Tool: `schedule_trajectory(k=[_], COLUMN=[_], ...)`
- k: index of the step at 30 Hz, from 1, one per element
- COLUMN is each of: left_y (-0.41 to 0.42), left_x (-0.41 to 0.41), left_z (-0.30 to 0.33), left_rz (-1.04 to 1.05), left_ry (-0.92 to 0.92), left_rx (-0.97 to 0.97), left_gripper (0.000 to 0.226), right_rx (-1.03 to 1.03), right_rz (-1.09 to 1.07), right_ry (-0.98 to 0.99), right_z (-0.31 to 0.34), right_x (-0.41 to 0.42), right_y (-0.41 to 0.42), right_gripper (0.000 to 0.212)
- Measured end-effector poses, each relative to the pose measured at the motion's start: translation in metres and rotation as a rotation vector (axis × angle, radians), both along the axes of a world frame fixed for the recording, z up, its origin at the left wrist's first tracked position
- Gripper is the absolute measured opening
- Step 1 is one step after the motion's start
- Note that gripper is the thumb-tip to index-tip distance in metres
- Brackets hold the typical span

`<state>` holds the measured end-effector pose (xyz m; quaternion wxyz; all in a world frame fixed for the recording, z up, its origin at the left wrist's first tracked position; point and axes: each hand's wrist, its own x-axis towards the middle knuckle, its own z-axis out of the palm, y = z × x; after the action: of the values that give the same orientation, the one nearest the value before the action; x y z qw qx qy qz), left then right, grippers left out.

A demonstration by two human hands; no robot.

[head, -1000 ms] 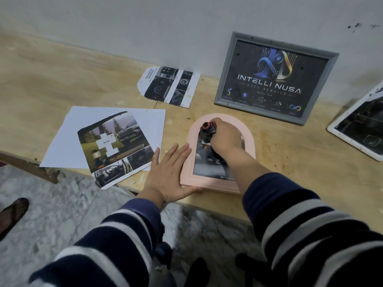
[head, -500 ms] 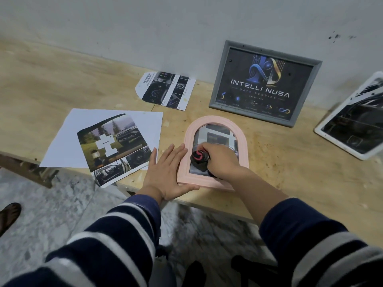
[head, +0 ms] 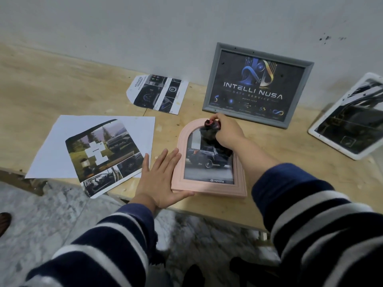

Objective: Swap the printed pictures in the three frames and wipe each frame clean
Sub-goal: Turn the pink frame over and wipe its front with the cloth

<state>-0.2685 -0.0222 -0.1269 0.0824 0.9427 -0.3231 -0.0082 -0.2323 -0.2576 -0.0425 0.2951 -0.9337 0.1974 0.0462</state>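
Observation:
A pink arched frame (head: 240, 172) lies flat near the wooden table's front edge, holding a print of a dark truck. My right hand (head: 229, 132) grips a bunched dark cloth (head: 209, 129) with a red patch and presses it on the glass at the top of the arch. My left hand (head: 160, 179) lies flat with straight fingers against the frame's left side, thumb along its bottom edge. A grey frame (head: 258, 85) with a dark logo print leans on the wall behind. A white frame (head: 350, 121) leans at the right.
A cut car print (head: 103, 154) lies on a white sheet (head: 53, 150) at the left. A smaller dashboard print (head: 158, 93) lies near the wall. The table's front edge (head: 217, 216) runs just below the pink frame, with marble floor beneath.
My right hand has slid the cloth from the lower part of the glass up to the top of the arch. The left hand stays flat beside the frame.

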Motion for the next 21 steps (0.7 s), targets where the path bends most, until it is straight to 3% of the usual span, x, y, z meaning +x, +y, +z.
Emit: schedule_trajectory(k=[5,12,21], left_y=[0.000,-0.001,-0.001], left_x=[0.001,0.000,-0.001], left_z=[0.001,0.003,0.008], left_rz=[0.008,0.033,0.036], left_ry=[0.017,0.024,0.031], left_rx=[0.020,0.013,0.055], left_gripper=[0.113,0.115,0.116], right_rx=[-0.101,-0.130,-0.001], right_rz=[0.053,0.096,0.100], right_ry=[-0.067,-0.043,0.024], right_z=[-0.032,-0.032,-0.023], right_x=[-0.016,-0.056,-0.098], right_y=[0.003,0.008,0.024], right_gripper=[0.066,0.055,0.058])
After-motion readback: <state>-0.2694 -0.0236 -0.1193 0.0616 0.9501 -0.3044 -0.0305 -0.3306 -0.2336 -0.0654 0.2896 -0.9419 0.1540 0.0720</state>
